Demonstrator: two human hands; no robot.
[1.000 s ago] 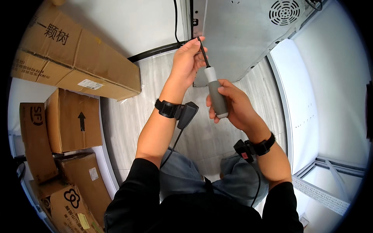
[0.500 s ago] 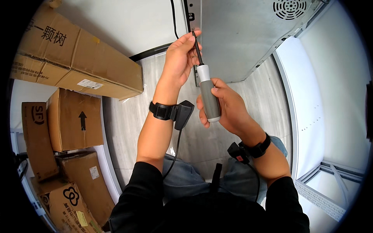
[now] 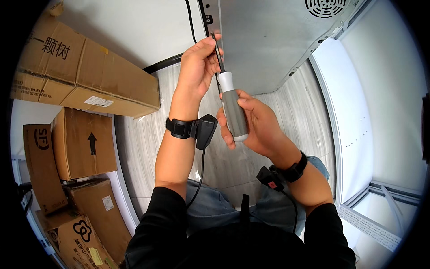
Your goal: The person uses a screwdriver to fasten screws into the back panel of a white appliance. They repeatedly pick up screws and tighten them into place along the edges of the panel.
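Note:
My right hand [image 3: 257, 121] is closed round the thick grey handle of a screwdriver [image 3: 234, 110]. The tool has a white collar and a dark, slim shaft that points up and slightly left. Near the shaft's tip, the thumb and fingers of my left hand [image 3: 196, 65] close around it. That tip meets the edge strip of a grey metal cabinet panel [image 3: 264, 45], just below some holes in the strip. Whether a screw sits under the tip is too small to make out.
Cardboard boxes [image 3: 92, 143] are stacked along the left, with a long carton [image 3: 116, 67] above them. A black cable [image 3: 190, 20] hangs by the white wall. At the right stands a white panel [image 3: 349, 112] with a metal frame [image 3: 371, 219]. Both wrists carry strapped black devices [image 3: 206, 130] with cords.
The whole scene has shifted slightly left in the picture. Both hands keep their grip, with the screwdriver's tip still at the metal strip.

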